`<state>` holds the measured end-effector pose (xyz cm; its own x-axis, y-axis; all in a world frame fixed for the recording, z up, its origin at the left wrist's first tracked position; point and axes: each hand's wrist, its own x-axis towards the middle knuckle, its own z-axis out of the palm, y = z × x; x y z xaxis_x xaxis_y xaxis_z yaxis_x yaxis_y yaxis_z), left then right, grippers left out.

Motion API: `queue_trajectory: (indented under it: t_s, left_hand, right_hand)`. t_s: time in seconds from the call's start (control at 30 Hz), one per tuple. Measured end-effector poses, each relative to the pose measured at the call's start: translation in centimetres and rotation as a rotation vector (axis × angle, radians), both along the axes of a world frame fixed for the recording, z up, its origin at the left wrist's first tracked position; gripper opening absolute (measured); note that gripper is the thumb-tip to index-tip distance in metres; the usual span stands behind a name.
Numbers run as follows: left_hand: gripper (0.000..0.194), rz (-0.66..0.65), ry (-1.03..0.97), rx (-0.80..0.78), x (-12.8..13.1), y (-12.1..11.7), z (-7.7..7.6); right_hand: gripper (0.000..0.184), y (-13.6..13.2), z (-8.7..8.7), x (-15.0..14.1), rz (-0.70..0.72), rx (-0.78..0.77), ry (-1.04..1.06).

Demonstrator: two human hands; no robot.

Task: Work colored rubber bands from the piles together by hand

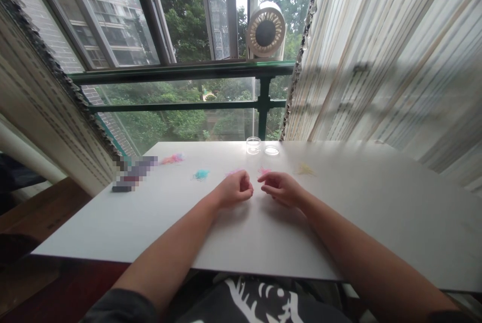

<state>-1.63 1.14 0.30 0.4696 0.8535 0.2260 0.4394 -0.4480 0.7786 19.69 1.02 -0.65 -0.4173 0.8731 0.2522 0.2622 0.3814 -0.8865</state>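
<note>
My left hand (236,188) is curled into a loose fist just above the white table, and whatever its fingers may hold is hidden. Facing it a short way to the right, my right hand (281,188) has its index finger and thumb apart, with nothing visible between them. Beyond my right fingertips lies a small pile of pink thin strands (264,170). A purple pile (233,172) is partly covered by my left hand. Off to the left is a teal pile (201,175); to the right, a yellow pile (305,169).
A clear round jar (253,146) stands at the table's (376,222) back edge beside a clear lid (271,150). A mixed orange, pink and purple pile (172,158) and a blurred-out dark object (135,175) lie at left. A fan (265,30) sits by the window railing.
</note>
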Motion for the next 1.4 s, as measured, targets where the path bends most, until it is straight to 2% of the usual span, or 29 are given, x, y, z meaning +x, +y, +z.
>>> queue_trajectory:
  t_s: [0.17,0.37,0.83,0.93,1.13,1.23,1.4]
  left_hand:
    - [0.023,-0.081,-0.049,-0.045,1.6,-0.8,-0.9]
    - [0.024,-0.035,-0.043,-0.006,1.3,-0.5,-1.1]
    - [0.02,-0.05,-0.08,-0.023,1.2,-0.4,-1.1]
    - [0.015,-0.026,-0.074,0.032,1.1,-0.3,-0.8]
    - [0.014,0.164,-0.156,0.177,-0.4,0.8,0.0]
    - [0.016,0.241,-0.198,0.192,-1.5,1.4,0.2]
    - [0.018,0.311,-0.232,0.193,-2.4,2.0,0.4]
  right_hand:
    - [0.025,-0.3,-0.2,-0.7,0.078,-0.034,-0.019]
    - [0.023,-0.5,0.3,-0.3,0.15,-0.019,-0.062]
    - [0.012,-0.4,0.0,-0.7,0.072,0.04,-0.144]
    - [0.012,-0.2,0.3,-0.4,-0.017,0.104,-0.162]
    - [0.015,1.8,0.0,1.8,-0.438,0.272,-0.304]
    - [0.016,2.7,-0.5,2.6,-0.504,0.253,-0.406]
    - [0.018,3.0,-0.7,2.6,-0.522,0.237,-0.524]
